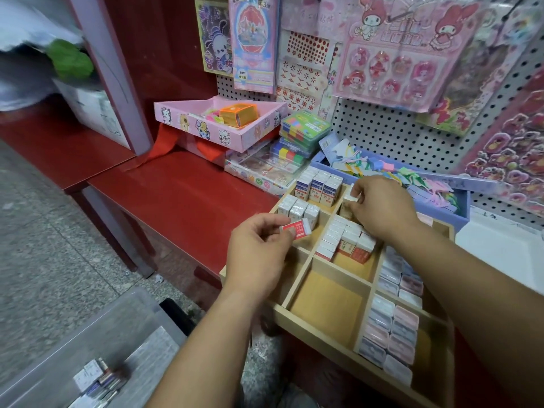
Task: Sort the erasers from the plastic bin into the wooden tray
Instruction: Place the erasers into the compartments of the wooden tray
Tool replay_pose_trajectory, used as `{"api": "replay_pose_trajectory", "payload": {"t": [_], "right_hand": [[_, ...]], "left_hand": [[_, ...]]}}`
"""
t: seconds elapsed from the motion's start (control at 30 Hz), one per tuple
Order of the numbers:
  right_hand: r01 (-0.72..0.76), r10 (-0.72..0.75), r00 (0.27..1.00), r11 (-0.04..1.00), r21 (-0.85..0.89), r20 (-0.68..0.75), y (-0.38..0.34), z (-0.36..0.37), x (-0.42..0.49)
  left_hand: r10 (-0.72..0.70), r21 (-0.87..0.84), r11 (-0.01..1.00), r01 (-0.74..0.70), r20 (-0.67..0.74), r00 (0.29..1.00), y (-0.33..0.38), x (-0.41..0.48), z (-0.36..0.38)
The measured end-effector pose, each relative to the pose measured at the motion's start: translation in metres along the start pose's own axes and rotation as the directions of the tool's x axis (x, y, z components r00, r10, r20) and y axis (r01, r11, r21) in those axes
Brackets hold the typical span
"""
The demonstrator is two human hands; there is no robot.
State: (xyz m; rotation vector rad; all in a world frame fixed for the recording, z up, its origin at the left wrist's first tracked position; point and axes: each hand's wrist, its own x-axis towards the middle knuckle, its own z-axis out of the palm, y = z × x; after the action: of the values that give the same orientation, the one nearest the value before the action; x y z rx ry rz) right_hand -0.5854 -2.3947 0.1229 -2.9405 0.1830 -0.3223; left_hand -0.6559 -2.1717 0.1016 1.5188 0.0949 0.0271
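Observation:
The wooden tray (329, 328) with several compartments sits on the red shelf's front edge. My left hand (259, 254) pinches a red-and-white eraser (297, 228) over the tray's left side. My right hand (379, 206) pinches a small white eraser (351, 197) above a far middle compartment. White erasers (319, 185) stand in rows in the far compartments, and red-and-white ones (350, 241) fill the middle one. Pastel cased erasers (391, 334) fill the right column. The clear plastic bin (97, 343) stands on the floor at lower left, with a few erasers (95, 378) inside.
A pink cardboard box (217, 128) with an orange item stands at the shelf's back. Stacked colourful packs (303, 131) and a blue box of tags (412, 184) lie behind the tray. Sticker sheets hang on the pegboard (388, 134). Bare red shelf (176, 189) lies to the left.

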Motion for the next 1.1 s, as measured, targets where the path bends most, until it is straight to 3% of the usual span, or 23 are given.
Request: {"api": "replay_pose_trajectory", "payload": {"t": [0.2, 0.33, 0.4, 0.5, 0.6, 0.67, 0.8, 0.9, 1.0, 1.1], "right_hand": [[0.008, -0.008, 1.000, 0.998, -0.055, 0.005, -0.001, 0.002, 0.003], [-0.039, 0.037, 0.997, 0.998, 0.038, 0.065, 0.003, -0.004, 0.002], [-0.031, 0.028, 0.999, 0.996, 0.089, 0.026, 0.001, -0.010, -0.003], [0.012, -0.015, 1.000, 0.954, 0.301, 0.010, -0.016, -0.022, -0.024], [0.018, -0.135, 0.973, 0.850, 0.527, 0.185, -0.040, -0.034, -0.052], [-0.009, -0.172, 0.956, 0.789, 0.614, 0.236, -0.047, -0.033, -0.062], [-0.053, -0.139, 0.969, 0.692, 0.720, 0.205, -0.043, -0.035, -0.073], [-0.124, -0.019, 0.982, 0.672, 0.730, 0.185, -0.027, -0.042, -0.078], [-0.143, 0.033, 0.983, 0.750, 0.645, 0.179, -0.008, -0.046, -0.083], [-0.115, 0.040, 0.985, 0.872, 0.476, 0.165, -0.004, -0.042, -0.090]], "left_hand": [[0.000, 0.026, 1.000, 0.000, -0.001, 1.000, 0.002, 0.000, -0.003], [-0.010, 0.030, 0.999, 0.011, -0.009, 1.000, 0.004, -0.002, -0.003], [-0.016, 0.026, 1.000, 0.016, -0.004, 1.000, 0.004, -0.002, -0.004], [-0.016, 0.020, 1.000, 0.016, 0.001, 1.000, 0.004, -0.001, -0.005], [-0.006, -0.019, 1.000, 0.007, 0.030, 1.000, 0.005, -0.001, -0.003], [0.010, -0.020, 1.000, -0.009, 0.059, 0.998, 0.008, -0.003, -0.001], [0.000, -0.010, 1.000, 0.001, 0.102, 0.995, 0.010, -0.009, -0.001], [0.143, 0.222, 0.965, -0.142, 0.011, 0.990, 0.006, -0.006, -0.013], [0.276, 0.535, 0.822, -0.193, -0.080, 0.958, 0.005, -0.003, -0.032], [0.239, 0.671, 0.727, -0.146, -0.048, 0.970, -0.002, 0.001, -0.042]]}}
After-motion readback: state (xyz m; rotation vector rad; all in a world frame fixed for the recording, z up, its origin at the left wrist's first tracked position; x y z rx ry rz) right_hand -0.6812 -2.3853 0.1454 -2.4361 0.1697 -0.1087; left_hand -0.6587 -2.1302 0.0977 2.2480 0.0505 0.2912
